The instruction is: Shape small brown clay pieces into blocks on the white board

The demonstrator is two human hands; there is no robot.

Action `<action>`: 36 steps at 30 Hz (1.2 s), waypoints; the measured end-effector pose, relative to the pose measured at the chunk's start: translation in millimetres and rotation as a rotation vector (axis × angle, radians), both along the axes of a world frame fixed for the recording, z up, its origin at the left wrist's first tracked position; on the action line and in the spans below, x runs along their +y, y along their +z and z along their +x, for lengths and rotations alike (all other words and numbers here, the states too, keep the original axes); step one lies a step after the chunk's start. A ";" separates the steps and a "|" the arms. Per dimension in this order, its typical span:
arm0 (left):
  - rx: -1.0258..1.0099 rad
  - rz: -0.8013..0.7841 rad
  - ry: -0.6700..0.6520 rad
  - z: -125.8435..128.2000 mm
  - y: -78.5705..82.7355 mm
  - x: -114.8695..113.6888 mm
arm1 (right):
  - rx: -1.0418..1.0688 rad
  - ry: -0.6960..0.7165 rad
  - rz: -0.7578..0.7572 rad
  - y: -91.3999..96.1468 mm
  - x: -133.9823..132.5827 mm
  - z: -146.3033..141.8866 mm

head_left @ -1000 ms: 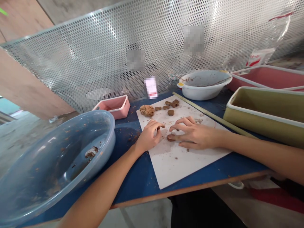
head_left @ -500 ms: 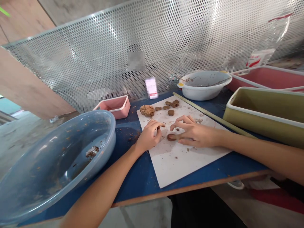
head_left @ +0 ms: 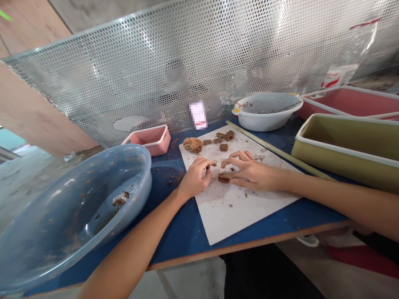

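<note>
right hand [head_left: 251, 173] on clay disc [head_left: 223, 179] | left hand [head_left: 195, 179] beside | mid board [head_left: 240, 216]

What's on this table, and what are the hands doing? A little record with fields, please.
Surface: white board on a blue table
Left hand: curled on the board, fingertips by a small brown bit
Right hand: fingers arched over a flat brown disc, thumb touching it
Behind the hands: crumbly lump, small brown pieces
Left side: big blue basin with brown smears, small pink tray
Right side: white bowl, long stick, olive tray
Back: perforated metal screen
</note>
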State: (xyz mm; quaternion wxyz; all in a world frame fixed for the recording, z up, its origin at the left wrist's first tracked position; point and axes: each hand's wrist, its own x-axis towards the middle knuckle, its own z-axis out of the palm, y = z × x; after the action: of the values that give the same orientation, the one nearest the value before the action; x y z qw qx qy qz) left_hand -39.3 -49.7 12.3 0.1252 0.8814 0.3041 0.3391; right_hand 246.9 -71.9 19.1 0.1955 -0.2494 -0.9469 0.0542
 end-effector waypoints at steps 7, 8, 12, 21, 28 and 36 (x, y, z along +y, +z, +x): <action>-0.001 0.000 0.001 -0.1 0.0 -0.1 | -0.019 -0.019 0.030 0.0 -2.2 1.6; 0.003 -0.001 0.002 -0.3 0.4 -0.4 | -0.016 -0.024 0.057 -0.5 -2.6 2.4; 0.007 0.002 0.000 -0.2 0.6 -1.0 | -0.041 -0.010 0.110 -1.2 -5.3 1.7; 0.011 0.000 0.007 -0.1 1.6 -1.2 | -0.079 0.013 0.143 -0.4 -3.3 3.7; 0.021 0.008 0.008 -0.5 0.7 -0.6 | -0.063 0.011 0.217 1.1 0.2 15.0; 0.001 0.020 -0.016 -0.5 -0.5 -0.1 | -0.042 -0.002 0.285 3.2 0.5 19.8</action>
State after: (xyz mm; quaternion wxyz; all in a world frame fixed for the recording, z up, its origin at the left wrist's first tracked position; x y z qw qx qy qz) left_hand -39.8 -49.8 11.8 0.1191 0.8852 0.2938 0.3404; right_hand 266.7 -71.5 22.3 0.2092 -0.2210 -0.9487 -0.0863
